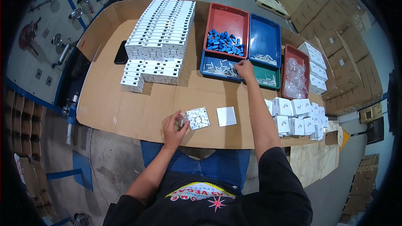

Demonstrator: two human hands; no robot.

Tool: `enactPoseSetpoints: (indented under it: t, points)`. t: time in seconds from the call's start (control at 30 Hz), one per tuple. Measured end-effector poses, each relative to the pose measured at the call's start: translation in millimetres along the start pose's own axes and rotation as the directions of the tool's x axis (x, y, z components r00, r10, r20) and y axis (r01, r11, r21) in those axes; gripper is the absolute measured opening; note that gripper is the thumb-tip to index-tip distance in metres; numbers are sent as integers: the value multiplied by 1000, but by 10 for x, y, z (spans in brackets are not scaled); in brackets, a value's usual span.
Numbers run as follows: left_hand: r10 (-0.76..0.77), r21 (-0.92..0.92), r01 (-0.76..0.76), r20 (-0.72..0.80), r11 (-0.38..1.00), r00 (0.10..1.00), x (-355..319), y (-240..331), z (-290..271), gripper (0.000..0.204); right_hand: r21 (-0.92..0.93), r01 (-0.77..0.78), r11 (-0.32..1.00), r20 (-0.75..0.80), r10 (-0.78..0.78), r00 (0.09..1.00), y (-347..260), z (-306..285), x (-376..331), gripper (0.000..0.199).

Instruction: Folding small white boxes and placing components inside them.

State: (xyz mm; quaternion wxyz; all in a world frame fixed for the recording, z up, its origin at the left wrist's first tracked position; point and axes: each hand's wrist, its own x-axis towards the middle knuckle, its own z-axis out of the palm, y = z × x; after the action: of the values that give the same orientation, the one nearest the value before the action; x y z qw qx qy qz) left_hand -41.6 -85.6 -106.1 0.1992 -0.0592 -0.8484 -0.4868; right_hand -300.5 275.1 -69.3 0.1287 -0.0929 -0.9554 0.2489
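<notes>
As right hand (pixel 245 70) overhangs pegs (pixel 221 69) | patterned plate (pixel 198 118) | beside left hand (pixel 172 130)

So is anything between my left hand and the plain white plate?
Yes: the patterned panel lies on the cardboard between your left hand and the plain plate, just right of the hand, which also has clear plastic in it.
</notes>
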Motion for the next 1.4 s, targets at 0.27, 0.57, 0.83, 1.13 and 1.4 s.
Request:
enactPoseSetpoints:
  t: [0.27,0.57,0.83,1.13,1.4]
  points:
    - [57,91,-58,13,994,998,35,11,-85,46,724,-234,649,273,42,961,-515,-544,-1103,18]
    - [295,26,-299,95,954,951,50,88,-86,45,700,-377,606,572,-159,805,-1170,-262,-2627,22]
    - [369,14,-373,107,928,923,94,514,-313,47,691,8,722,346,-340,875,-1300,-594,-2726,10]
    - [383,-14,-386,169,922,908,55,583,-327,47,756,-229,613,412,-174,895,-1382,-549,-2905,10]
    - [377,-50,-374,150,926,914,37,631,-313,46,841,-65,537,255,-287,923,-1354,-445,-2950,10]
